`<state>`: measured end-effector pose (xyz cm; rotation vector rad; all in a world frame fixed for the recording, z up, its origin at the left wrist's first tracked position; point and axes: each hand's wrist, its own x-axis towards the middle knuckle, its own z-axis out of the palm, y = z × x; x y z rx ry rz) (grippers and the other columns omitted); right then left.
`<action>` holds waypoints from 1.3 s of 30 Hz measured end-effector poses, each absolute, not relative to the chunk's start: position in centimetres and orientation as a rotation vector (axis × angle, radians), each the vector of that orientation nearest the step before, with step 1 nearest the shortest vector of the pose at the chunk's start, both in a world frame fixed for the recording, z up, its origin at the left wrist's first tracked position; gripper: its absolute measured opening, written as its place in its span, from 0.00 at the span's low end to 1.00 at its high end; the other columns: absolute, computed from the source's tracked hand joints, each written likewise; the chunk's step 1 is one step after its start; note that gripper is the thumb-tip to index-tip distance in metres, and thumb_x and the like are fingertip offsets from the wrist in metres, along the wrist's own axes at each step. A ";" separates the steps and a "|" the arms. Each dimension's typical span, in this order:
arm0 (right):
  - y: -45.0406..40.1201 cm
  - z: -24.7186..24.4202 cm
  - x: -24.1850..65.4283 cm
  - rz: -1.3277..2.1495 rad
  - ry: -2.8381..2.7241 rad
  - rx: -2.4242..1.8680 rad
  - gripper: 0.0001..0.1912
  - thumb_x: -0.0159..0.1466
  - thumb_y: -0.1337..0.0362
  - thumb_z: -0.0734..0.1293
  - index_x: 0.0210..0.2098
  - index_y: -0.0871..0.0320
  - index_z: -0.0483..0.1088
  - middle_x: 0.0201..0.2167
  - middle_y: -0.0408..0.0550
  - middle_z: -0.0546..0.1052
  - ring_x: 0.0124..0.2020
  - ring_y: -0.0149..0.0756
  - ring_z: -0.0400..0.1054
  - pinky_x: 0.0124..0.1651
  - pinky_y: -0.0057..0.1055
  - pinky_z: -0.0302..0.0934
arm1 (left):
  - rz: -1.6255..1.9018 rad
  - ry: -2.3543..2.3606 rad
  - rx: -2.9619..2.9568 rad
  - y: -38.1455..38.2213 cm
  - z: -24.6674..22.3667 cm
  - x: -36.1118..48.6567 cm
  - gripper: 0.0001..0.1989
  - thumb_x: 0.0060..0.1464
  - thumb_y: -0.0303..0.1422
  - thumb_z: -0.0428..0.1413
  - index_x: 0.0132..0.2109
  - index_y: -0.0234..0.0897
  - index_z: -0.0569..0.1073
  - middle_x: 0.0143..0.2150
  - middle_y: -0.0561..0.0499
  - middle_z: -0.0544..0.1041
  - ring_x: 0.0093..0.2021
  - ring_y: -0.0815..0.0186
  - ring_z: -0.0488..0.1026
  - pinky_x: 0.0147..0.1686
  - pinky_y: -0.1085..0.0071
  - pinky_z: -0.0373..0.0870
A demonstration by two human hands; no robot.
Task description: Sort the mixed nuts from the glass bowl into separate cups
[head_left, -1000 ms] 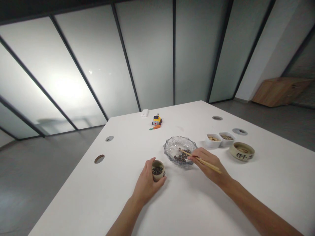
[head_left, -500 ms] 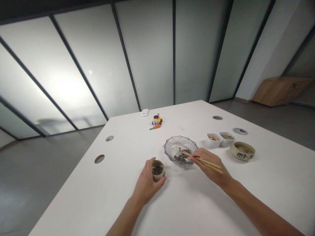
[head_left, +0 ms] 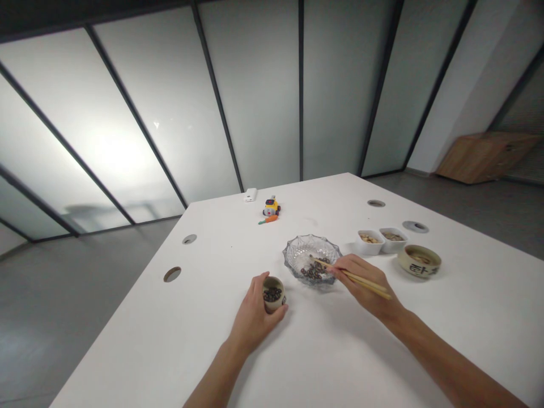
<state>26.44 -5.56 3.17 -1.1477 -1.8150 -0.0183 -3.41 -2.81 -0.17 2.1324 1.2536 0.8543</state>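
My left hand (head_left: 255, 313) is wrapped round a small beige cup (head_left: 273, 306) that stands on the table with dark brown beads or beans (head_left: 272, 294) inside. In my right hand (head_left: 366, 284) is a pair of wooden chopsticks (head_left: 361, 280), their tips reaching over the right half of a clear glass bowl (head_left: 293, 255). More of the same dark pieces (head_left: 313, 271) lie in that bowl. Whether the chopstick tips pinch one of them is too small to tell.
Right of the bowl stand two white dishes (head_left: 369, 247) with small pieces in them and a beige bowl (head_left: 419, 268) with dark lettering. Farther back on the white table (head_left: 221, 226) are a yellow toy vehicle (head_left: 271, 207), an orange carrot-like item (head_left: 268, 220) and a white box (head_left: 250, 195).
The chopsticks have drawn closer together in my right hand, their rear ends now nearly side by side. My left hand and the cup have stayed put.
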 end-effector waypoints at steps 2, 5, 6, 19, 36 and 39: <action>-5.6 3.4 26.6 -0.057 -1.786 -1.157 0.10 0.73 0.59 0.64 0.36 0.52 0.74 0.33 0.47 0.79 0.34 0.37 0.75 0.39 0.33 0.70 | 0.865 1.245 2.135 -2.8 -0.2 -3.4 0.36 0.55 0.33 0.63 0.67 0.42 0.59 0.62 0.42 0.70 0.61 0.53 0.72 0.63 0.53 0.68; -5.5 3.5 27.2 -0.129 -1.731 -1.213 0.12 0.73 0.56 0.64 0.35 0.52 0.73 0.32 0.47 0.79 0.33 0.38 0.75 0.37 0.33 0.70 | 0.870 1.243 2.136 -2.8 -0.2 -3.4 0.36 0.55 0.33 0.63 0.67 0.42 0.59 0.62 0.42 0.70 0.61 0.53 0.72 0.63 0.53 0.68; -5.4 3.4 27.3 -0.142 -1.719 -1.234 0.13 0.73 0.55 0.64 0.34 0.52 0.73 0.31 0.47 0.79 0.33 0.38 0.74 0.36 0.33 0.69 | 0.872 1.244 2.138 -2.8 -0.2 -3.4 0.36 0.55 0.33 0.63 0.67 0.42 0.59 0.62 0.42 0.70 0.61 0.53 0.72 0.63 0.52 0.68; -5.4 3.3 27.2 0.013 -1.740 -1.226 0.13 0.74 0.57 0.64 0.35 0.52 0.74 0.33 0.46 0.80 0.34 0.37 0.75 0.37 0.33 0.70 | 0.849 1.252 2.136 -2.8 0.0 -3.4 0.35 0.55 0.33 0.63 0.67 0.42 0.59 0.62 0.41 0.69 0.62 0.52 0.72 0.63 0.52 0.68; -5.4 3.4 27.6 -0.029 -1.715 -1.264 0.12 0.73 0.58 0.65 0.34 0.53 0.72 0.31 0.45 0.78 0.32 0.36 0.74 0.36 0.32 0.67 | 0.846 1.236 2.135 -2.8 -0.1 -3.4 0.35 0.55 0.33 0.63 0.67 0.43 0.59 0.62 0.42 0.69 0.62 0.53 0.72 0.64 0.52 0.68; -5.4 3.5 27.8 -0.025 -1.761 -1.211 0.11 0.73 0.60 0.65 0.34 0.52 0.73 0.32 0.44 0.79 0.33 0.36 0.74 0.38 0.32 0.68 | 0.848 1.234 2.134 -2.8 -0.1 -3.4 0.36 0.55 0.33 0.63 0.67 0.43 0.58 0.62 0.42 0.69 0.61 0.53 0.72 0.64 0.52 0.68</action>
